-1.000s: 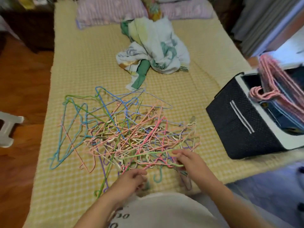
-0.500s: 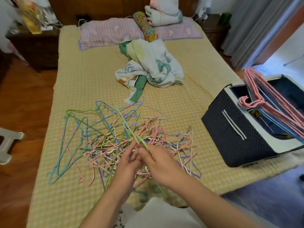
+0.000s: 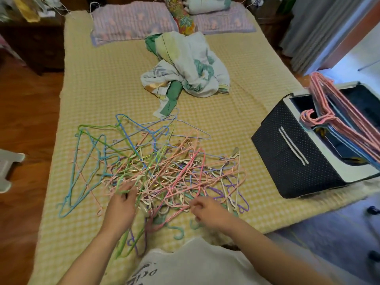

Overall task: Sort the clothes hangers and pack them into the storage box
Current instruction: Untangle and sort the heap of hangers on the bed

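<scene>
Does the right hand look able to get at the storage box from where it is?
Probably yes: the right hand sits at the hanger pile, and only bare bedspread separates it from the storage box on its side.

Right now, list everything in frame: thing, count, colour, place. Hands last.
hanger pile: one tangle, count unclear, pink, green, blue, purple, white; near part of the bed
box: 1, black with white rim; bed's right edge
pink hangers: one bunch, leaning out of the box
blue hangers: a few, under the pink ones in the box
cloth: 1 crumpled heap, white, green and yellow; mid-bed
pillows: 2, lilac; head of the bed
bed: 1, yellow checked cover
curtain: grey, top right
floor: brown wood, left
left hand: on the pile's near left edge, grip on wires
right hand: on the pile's near right edge, pinching a pink wire
</scene>
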A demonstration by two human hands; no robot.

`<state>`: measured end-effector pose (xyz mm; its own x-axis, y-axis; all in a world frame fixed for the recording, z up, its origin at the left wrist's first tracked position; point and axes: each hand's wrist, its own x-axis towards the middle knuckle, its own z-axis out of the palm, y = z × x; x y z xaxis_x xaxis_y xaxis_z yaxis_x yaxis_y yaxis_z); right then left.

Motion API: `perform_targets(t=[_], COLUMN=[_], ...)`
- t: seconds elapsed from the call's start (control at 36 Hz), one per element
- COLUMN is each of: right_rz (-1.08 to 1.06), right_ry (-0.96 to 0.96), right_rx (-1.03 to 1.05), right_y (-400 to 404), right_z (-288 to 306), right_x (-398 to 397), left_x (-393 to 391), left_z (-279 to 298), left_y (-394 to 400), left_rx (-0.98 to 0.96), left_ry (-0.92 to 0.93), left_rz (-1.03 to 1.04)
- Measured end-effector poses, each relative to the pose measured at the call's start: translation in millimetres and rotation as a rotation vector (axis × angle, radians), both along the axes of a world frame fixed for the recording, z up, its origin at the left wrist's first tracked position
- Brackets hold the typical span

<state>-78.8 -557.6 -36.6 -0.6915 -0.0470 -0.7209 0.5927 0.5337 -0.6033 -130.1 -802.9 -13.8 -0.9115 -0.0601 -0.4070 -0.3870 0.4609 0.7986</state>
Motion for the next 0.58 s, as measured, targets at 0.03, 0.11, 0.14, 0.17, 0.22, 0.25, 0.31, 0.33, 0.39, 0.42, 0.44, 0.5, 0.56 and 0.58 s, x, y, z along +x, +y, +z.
perform_targets(t=[0.03, 0.11, 0.14, 0.17, 0.22, 0.25, 0.31, 0.33, 0.39, 0.42, 0.44, 0.5, 0.56, 0.58], right_rz=[-0.025, 0.006, 0.010, 0.037, 0.141, 0.173, 0.082, 0.056, 0.056, 0.089, 0.098, 0.062, 0.073, 0.114], right_ry=[-0.099, -0.258, -0.291, -0.318, -0.395, -0.408, -0.429, -0.416, -0.388, -0.362, -0.301, -0.178, -0.064, 0.011], right_rx=[0.020, 0.252, 0.296, 0.348, 0.372, 0.383, 0.405, 0.443, 0.489, 0.511, 0.536, 0.536, 0.556, 0.569], right_y=[11.6, 51.0, 60.9, 70.6, 84.0, 90.7, 101.9, 107.4, 113.1, 113.7, 113.4, 110.8, 108.9, 105.3], right_z=[-17.4, -64.2, -76.9, -89.6, -103.5, -109.3, -122.7, -130.4, -145.1, -151.6, -159.8, -172.2, -182.6, -192.1], right_x=[12.7, 51.6, 63.2, 74.3, 89.5, 94.3, 94.8, 93.8, 86.8, 81.4, 74.8, 59.8, 48.0, 42.5], left_x=[9.2, 36.6, 46.7, 56.9, 75.1, 82.5, 94.2, 99.3, 108.8, 115.5, 123.1, 135.0, 145.0, 148.7], left_z=[-9.0, -35.8, -44.1, -50.5, -62.2, -66.9, -73.0, -76.7, -74.1, -72.4, -71.9, -66.3, -62.7, -61.5], left_y=[-7.5, -27.9, -34.2, -39.5, -49.8, -54.4, -61.1, -64.5, -69.6, -71.5, -73.5, -76.8, -79.8, -80.7], left_rx=[-0.045, -0.094, -0.108, -0.123, -0.152, -0.149, -0.128, -0.138, -0.169, -0.191, -0.214, -0.241, -0.270, -0.291], left_ry=[-0.019, -0.118, -0.152, -0.181, -0.236, -0.278, -0.346, -0.372, -0.405, -0.417, -0.429, -0.448, -0.461, -0.473], left_rz=[-0.017, 0.031, 0.051, 0.076, 0.130, 0.156, 0.193, 0.205, 0.216, 0.211, 0.210, 0.221, 0.227, 0.232])
